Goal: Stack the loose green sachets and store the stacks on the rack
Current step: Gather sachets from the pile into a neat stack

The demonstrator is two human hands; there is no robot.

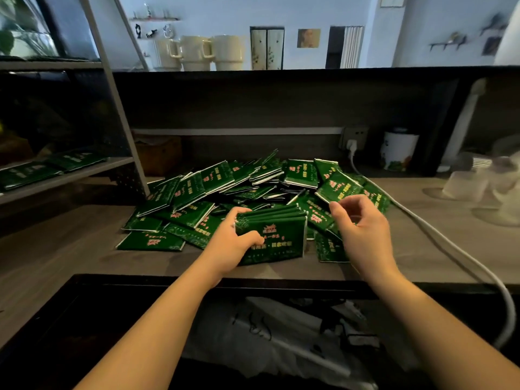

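The left hand (233, 243) holds a neat stack of green foil sachets (274, 237) in a curled grip, upright on the grey wooden table (70, 249). The right hand (363, 235) hovers beside it, fingers loosely curled, holding nothing. Behind lies the loose sachet pile (239, 184). Two sachet stacks (50, 167) rest on the grey metal rack (84, 175) at left.

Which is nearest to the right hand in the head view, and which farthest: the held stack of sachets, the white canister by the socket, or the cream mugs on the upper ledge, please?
From the right hand:
1. Stack of sachets, just left, gripped by the left hand.
2. White canister, behind, against the back wall.
3. Cream mugs, farthest, up on the ledge.
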